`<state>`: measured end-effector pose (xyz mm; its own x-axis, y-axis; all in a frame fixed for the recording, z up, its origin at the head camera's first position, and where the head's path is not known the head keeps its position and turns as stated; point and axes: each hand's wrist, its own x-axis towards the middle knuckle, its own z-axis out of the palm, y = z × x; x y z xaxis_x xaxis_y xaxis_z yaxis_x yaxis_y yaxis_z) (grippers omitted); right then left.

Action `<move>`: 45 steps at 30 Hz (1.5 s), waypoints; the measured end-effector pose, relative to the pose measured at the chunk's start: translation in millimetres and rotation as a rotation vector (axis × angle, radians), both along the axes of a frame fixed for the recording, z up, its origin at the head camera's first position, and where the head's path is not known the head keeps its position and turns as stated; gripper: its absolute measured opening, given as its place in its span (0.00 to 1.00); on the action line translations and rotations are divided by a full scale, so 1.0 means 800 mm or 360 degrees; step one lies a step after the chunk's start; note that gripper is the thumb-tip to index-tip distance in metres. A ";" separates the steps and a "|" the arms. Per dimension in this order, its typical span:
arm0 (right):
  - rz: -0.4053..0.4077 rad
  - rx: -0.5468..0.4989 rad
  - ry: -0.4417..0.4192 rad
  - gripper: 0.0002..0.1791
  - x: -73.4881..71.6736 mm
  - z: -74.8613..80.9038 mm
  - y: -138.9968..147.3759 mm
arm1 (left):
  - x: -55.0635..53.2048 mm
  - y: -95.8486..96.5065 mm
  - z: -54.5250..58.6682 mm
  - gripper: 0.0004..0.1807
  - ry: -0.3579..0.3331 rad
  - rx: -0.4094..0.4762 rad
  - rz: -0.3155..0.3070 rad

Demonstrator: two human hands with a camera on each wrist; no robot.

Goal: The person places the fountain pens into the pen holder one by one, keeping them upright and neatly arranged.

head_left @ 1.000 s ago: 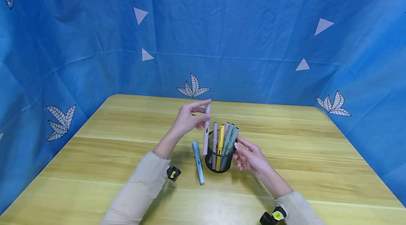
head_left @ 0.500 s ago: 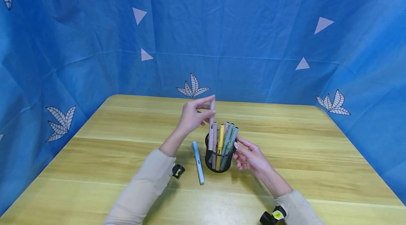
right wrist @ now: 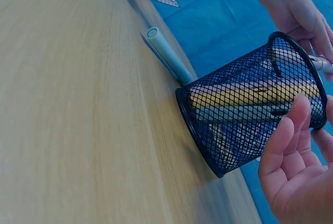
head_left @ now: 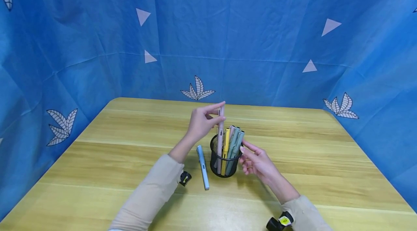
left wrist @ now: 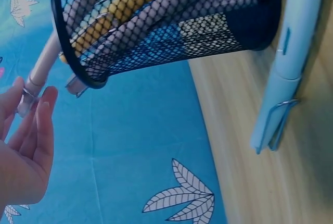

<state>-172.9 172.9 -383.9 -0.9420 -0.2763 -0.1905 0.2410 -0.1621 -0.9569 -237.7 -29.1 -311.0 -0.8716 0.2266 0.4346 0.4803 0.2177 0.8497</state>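
Note:
My left hand (head_left: 200, 124) pinches the upper end of a pale pink pen (head_left: 220, 129) between thumb and fingers. The pen stands nearly upright, its lower part in a black mesh pen holder (head_left: 213, 164). A yellow pen (head_left: 226, 144), green pens (head_left: 239, 139) and other lilac pens stand in that holder; the held pen partly hides one. At the holder's right side, my right hand (head_left: 259, 162) grips the rim with thumb and fingers, seen closer in the right wrist view. A light blue pen (head_left: 202, 167) lies on the table left of the holder, clip visible in the left wrist view.
The wooden table (head_left: 325, 166) reaches back to a blue curtain (head_left: 247, 42) printed with leaves and triangles. Each wrist carries a small black camera; the left one (head_left: 185, 179) hangs close to the blue pen.
My left hand has moved right, bringing the pale pink pen from beside the holder to over its mouth and then down into it. My right hand and the blue pen have stayed put.

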 end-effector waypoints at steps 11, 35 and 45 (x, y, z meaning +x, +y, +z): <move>0.0012 -0.0012 -0.0006 0.33 0.000 0.001 0.000 | 0.005 -0.001 -0.019 0.22 0.0044 0.0052 -0.0147; 0.0005 0.0006 0.0015 0.32 0.001 0.001 -0.001 | 0.006 -0.014 -0.037 0.10 0.0307 -0.0238 -0.0058; 0.0002 0.0003 0.0006 0.32 0.001 0.001 0.000 | 0.005 -0.021 -0.039 0.07 0.0250 -0.0178 -0.0059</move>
<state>-172.1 172.9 -382.8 -0.9424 -0.2768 -0.1876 0.2378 -0.1602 -0.9580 -233.9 -45.8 -342.0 -0.7853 0.3119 0.5348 0.6144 0.2860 0.7354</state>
